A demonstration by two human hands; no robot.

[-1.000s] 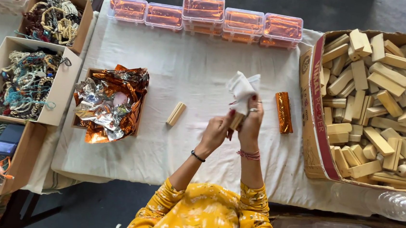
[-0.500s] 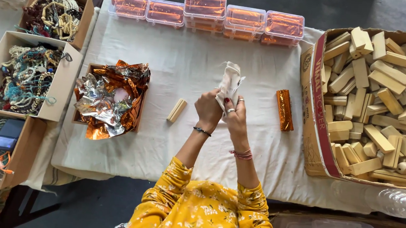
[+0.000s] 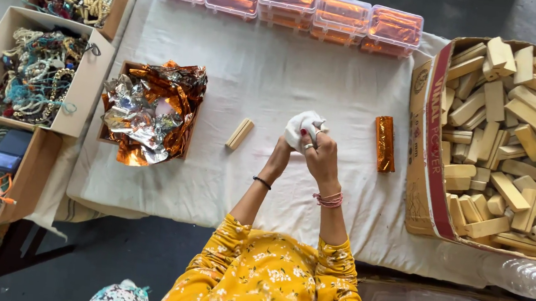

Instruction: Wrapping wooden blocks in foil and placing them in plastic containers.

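**White cloth bunched between both hands over the table**

The white cloth [image 3: 303, 126] is crumpled into a soft, rounded wad with deep folds, plain and unprinted. It sits above the middle of the white-covered table [image 3: 273, 81], between the two hands and partly hidden by them. The right hand [image 3: 320, 156] is closed around the cloth's lower right side, its ringed fingers with dark red nails curled over the fabric. The left hand [image 3: 279, 158] presses against the cloth from the left, fingers wrapped in under it. Whether anything lies inside the wad cannot be told.

Just left of the hands a bare wooden block [image 3: 239, 133] lies on the table, apart from them. To the right lies a block wrapped in orange foil [image 3: 384, 143], standing lengthwise, also untouched. Further left a shallow box holds crumpled sheets of silver and orange foil [image 3: 152, 109].

Along the far edge stands a row of clear plastic boxes [image 3: 289, 6] with orange contents. At the right a large cardboard carton [image 3: 424, 150] is heaped with pale wooden blocks [image 3: 512, 131]. At the left edge, open cardboard boxes hold tangled bead strings [image 3: 35, 75]. A clear plastic bottle [image 3: 519, 277] lies at the table's near right corner.
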